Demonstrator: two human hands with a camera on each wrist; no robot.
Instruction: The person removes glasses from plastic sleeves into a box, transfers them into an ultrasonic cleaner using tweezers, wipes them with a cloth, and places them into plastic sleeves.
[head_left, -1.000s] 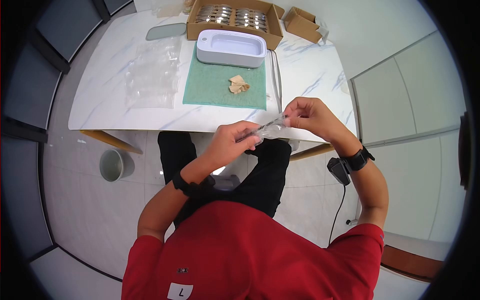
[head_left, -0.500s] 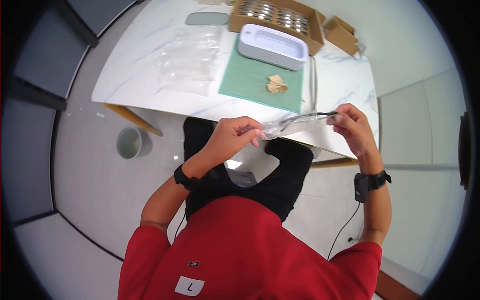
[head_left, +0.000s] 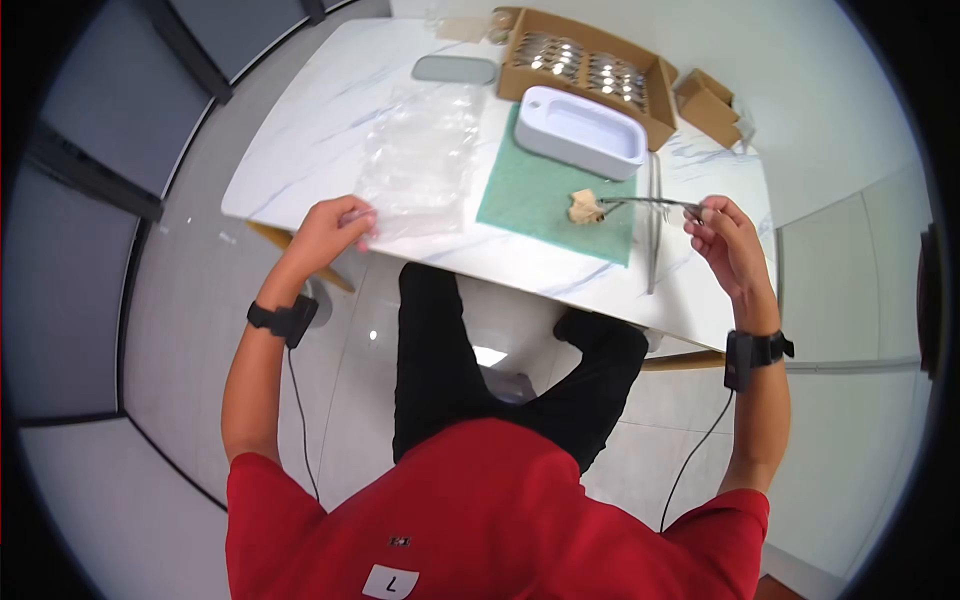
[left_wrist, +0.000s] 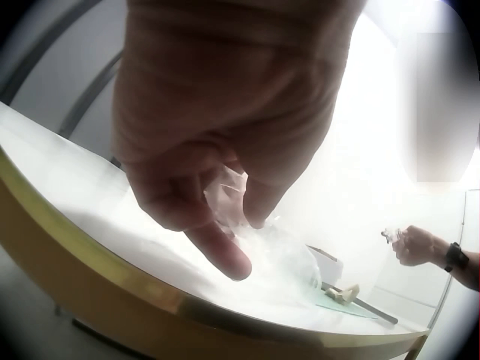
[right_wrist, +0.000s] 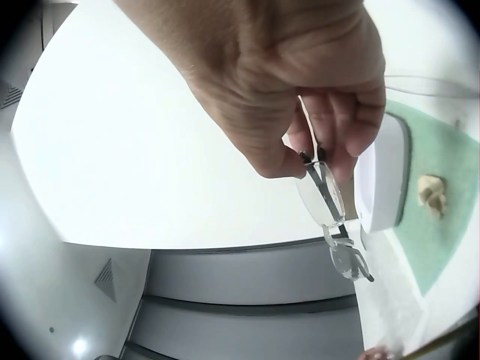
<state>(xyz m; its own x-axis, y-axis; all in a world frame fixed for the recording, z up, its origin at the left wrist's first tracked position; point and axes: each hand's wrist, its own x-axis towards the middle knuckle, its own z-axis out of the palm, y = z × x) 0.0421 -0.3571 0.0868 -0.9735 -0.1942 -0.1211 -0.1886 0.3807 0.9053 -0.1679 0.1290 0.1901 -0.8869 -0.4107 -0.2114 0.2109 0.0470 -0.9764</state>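
Out over the right side of the table, my right hand (head_left: 732,242) pinches a pair of eyeglasses (right_wrist: 324,196) with clear lenses and dark temples. The glasses point leftward, and their far end overlaps a crumpled beige cloth (head_left: 584,207) in the head view. My left hand (head_left: 325,236) is at the table's front left, pinching a clear plastic sleeve (left_wrist: 225,196) between thumb and fingers. Much of that sleeve is hidden by the hand. Close by, several clear plastic sleeves (head_left: 415,165) lie flat on the table.
A green mat (head_left: 545,215) carries a white ultrasonic cleaner (head_left: 580,155). Behind stands a cardboard box (head_left: 658,105) with rows of shiny lensed items, beside a smaller carton (head_left: 708,105). A grey lid (head_left: 454,69) lies at the back; thin strips (head_left: 654,240) lie right of the mat.
The glasses have come out of the clear sleeve in my right hand. My left hand has moved left with the sleeve, over to the other sleeves, and the hands are now far apart.
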